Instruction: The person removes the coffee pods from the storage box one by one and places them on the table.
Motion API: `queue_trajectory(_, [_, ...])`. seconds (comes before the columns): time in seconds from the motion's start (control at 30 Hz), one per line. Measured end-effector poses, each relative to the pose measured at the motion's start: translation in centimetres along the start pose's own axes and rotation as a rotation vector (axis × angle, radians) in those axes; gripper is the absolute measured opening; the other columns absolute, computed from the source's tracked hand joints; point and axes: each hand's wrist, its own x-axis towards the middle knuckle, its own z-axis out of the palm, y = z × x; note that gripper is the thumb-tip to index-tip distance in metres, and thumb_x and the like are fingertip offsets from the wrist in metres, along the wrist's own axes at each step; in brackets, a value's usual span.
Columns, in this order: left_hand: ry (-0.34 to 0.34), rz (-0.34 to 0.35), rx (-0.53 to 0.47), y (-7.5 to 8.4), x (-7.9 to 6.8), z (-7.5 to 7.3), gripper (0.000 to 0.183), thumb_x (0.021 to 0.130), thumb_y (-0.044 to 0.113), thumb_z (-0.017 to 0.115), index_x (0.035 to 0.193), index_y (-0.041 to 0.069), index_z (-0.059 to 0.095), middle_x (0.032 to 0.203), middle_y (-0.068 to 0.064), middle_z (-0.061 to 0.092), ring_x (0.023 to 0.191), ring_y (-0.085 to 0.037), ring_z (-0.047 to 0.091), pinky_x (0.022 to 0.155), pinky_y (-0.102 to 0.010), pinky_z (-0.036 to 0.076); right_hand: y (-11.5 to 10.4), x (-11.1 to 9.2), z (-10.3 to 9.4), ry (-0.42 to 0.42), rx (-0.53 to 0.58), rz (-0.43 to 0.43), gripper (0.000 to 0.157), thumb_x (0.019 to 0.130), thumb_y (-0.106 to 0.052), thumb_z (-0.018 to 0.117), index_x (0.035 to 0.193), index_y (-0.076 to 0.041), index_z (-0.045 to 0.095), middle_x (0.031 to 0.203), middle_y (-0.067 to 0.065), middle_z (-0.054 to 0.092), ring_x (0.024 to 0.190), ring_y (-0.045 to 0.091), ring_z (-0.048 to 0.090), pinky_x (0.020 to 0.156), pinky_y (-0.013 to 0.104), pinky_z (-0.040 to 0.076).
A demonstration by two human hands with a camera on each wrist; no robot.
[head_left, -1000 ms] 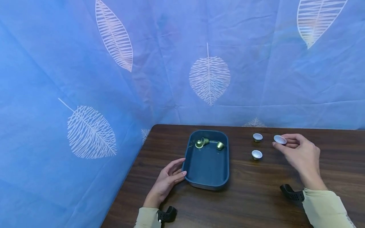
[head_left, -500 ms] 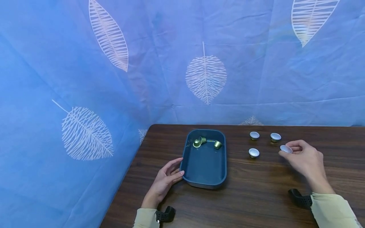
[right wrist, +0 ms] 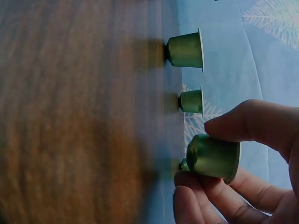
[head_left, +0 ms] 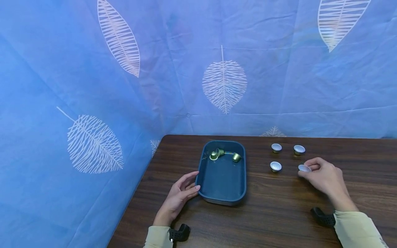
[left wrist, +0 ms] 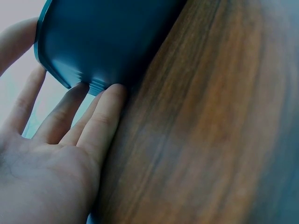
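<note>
My right hand (head_left: pixel 325 177) pinches a green coffee capsule (right wrist: pixel 214 156) between thumb and fingers, its pale lid (head_left: pixel 304 168) facing up. It is low over the table, and whether its base touches the wood I cannot tell. Three more capsules stand lid up nearby: one at the back left (head_left: pixel 276 148), one at the back right (head_left: pixel 299 149) and one at the front left (head_left: pixel 275 166). My left hand (head_left: pixel 177 199) rests against the left side of a dark blue tray (head_left: pixel 221 200). In the left wrist view its fairly straight fingers (left wrist: pixel 100 119) touch the tray's outer wall.
Inside the tray, three green-gold capsules lie near the far end, one of them on the right (head_left: pixel 236 157). The brown wooden table (head_left: pixel 266 220) ends at a blue leaf-patterned curtain (head_left: pixel 186 69) behind. Both wrists wear black bands.
The capsule held a second ago now stands at the back right. My right hand holds another one, brought left and slightly nearer during the last half second. My left hand stays at the tray.
</note>
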Motion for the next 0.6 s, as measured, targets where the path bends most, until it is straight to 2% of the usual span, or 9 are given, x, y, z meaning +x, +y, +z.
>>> queue_trajectory(0.23, [0.006,-0.020,-0.007,0.14,-0.13,0.03,0.057,0.088,0.022,0.072,0.140,0.023,0.050,0.151,-0.006,0.040,0.133,-0.027,0.046,0.099,-0.039,0.049,0.21,0.11,0.19,-0.044,-0.002,-0.002,0.050,0.082,-0.044,0.073,0.110,-0.004,0.060,0.105,0.022,0.067,0.093,0.037,0.059,0.067,0.046,0.045])
queue_trajectory(0.6, [-0.005,-0.010,-0.003,0.07,-0.04,-0.02,0.060,0.087,0.024,0.073,0.142,0.022,0.048,0.152,-0.007,0.038,0.135,-0.028,0.043,0.100,-0.039,0.048,0.04,0.09,0.44,-0.054,-0.001,-0.022,0.046,0.080,-0.035,0.076,0.109,-0.003,0.061,0.099,0.016,0.070,0.090,0.035,0.059,0.068,0.044,0.042])
